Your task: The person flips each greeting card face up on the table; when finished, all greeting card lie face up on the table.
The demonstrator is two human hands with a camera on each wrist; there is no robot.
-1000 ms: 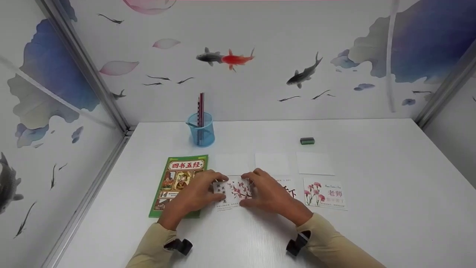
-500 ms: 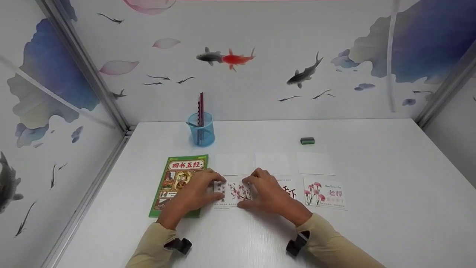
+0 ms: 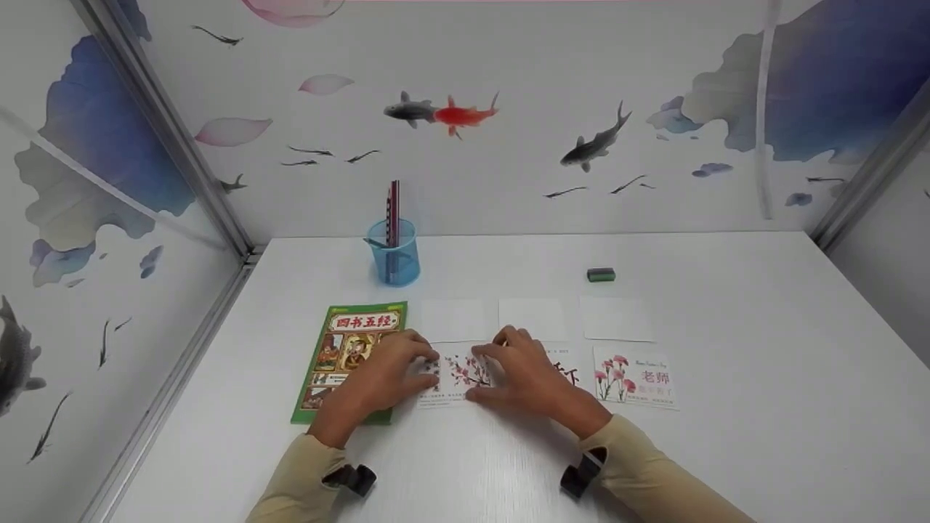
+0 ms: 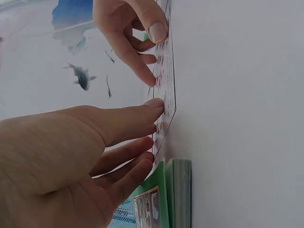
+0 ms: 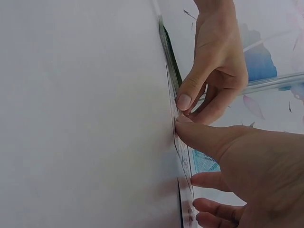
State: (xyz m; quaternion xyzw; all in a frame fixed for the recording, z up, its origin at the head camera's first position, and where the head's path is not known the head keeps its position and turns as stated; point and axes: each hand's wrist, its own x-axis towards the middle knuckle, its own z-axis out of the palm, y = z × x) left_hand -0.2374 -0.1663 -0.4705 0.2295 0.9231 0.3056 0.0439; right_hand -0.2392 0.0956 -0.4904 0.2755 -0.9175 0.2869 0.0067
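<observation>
A printed card with pink blossoms and dark characters (image 3: 458, 381) lies flat on the table in the head view. My left hand (image 3: 389, 370) touches its left end with thumb and fingertips, the wrist over a green-bordered book (image 3: 320, 359). On the card's right part rests my right hand (image 3: 524, 374), which also partly covers a second card with large characters (image 3: 569, 370). Both wrist views show fairly straight fingers: the left hand (image 4: 61, 147) with its thumb on the card's face (image 4: 165, 85), the right hand (image 5: 256, 156) with its thumb near the card's edge.
Farther right lies a card with pink flowers (image 3: 636, 378). Blank white cards (image 3: 454, 319) form a row behind the printed ones. A blue mesh cup (image 3: 394, 254) holding pencils (image 3: 393, 203) and a small green block (image 3: 601, 274) stand toward the back wall.
The blossom card was slightly tilted in the hands a second ago and now lies straight and flat beside the neighbouring card. Both hands have shifted only slightly.
</observation>
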